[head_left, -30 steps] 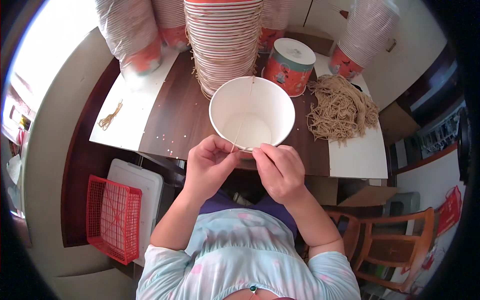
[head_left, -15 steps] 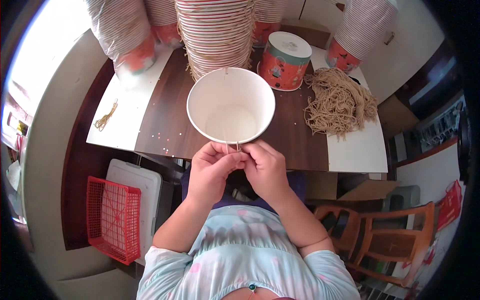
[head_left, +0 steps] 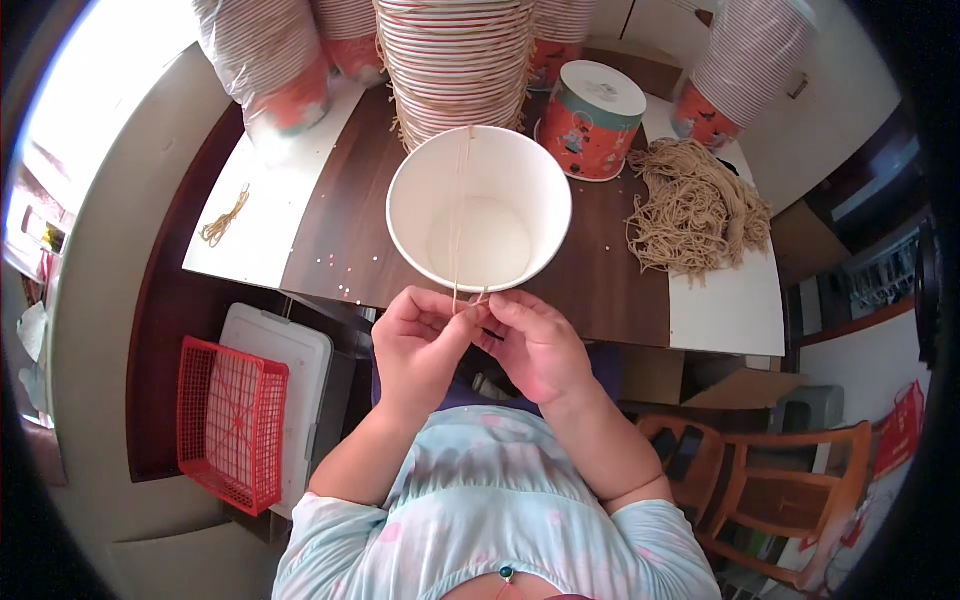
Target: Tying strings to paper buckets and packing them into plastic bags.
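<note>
A white paper bucket [head_left: 500, 235] stands at the table's near edge, its mouth tilted up toward me. A thin beige string [head_left: 458, 220] runs from a spot on its far rim across the mouth to the near rim. Just below that near rim, my left hand [head_left: 425, 335] pinches the string between thumb and fingertips. Close beside it, my right hand [head_left: 535, 345] pinches the string where it meets the rim, its other fingers curled beneath. The fingertips of both hands almost touch. Whether a knot lies between them I cannot make out.
A tall stack of paper buckets [head_left: 455, 70] stands right behind. An upturned orange-and-green bucket [head_left: 595, 125] and a heap of beige strings [head_left: 695, 205] are at right. A small string bundle [head_left: 226, 218] lies left. Below are a red basket [head_left: 232, 425] and a wooden chair [head_left: 780, 480].
The string across the bucket's mouth now shows taut and straight. My fingertips have come slightly apart, and my right hand has opened out a little. The whole view has shifted slightly.
</note>
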Tool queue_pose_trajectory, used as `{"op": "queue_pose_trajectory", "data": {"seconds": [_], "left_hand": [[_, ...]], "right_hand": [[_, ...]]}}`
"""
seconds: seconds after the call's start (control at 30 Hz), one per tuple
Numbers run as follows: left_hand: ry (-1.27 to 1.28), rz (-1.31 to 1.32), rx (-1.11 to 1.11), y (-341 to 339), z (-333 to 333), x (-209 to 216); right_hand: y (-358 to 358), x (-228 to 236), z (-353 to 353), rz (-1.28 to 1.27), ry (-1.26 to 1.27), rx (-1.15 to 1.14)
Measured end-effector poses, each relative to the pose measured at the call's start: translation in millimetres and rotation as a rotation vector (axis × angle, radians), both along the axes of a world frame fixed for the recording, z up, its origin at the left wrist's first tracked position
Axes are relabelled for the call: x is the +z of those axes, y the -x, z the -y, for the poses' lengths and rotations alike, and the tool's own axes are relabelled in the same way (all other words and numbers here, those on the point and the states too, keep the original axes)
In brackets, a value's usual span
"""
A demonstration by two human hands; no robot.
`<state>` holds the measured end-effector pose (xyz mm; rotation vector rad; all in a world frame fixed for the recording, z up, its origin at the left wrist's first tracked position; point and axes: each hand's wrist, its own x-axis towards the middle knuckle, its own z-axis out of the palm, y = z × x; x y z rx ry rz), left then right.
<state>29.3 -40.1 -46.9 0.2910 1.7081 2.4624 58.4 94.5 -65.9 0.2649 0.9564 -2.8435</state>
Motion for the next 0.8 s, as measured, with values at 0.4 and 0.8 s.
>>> {"op": "queue_pose_trajectory", "data": {"seconds": [0.4, 0.8], "left_hand": [[0.356, -0.268, 0.073, 0, -2, -5], [-0.071, -0.038, -0.003, 10, -2, -16]], "right_hand": [[-1, -2, -1, 0.073, 0.188, 0.068], [0, -2, 3, -0.012, -0.299, -0.170]]}}
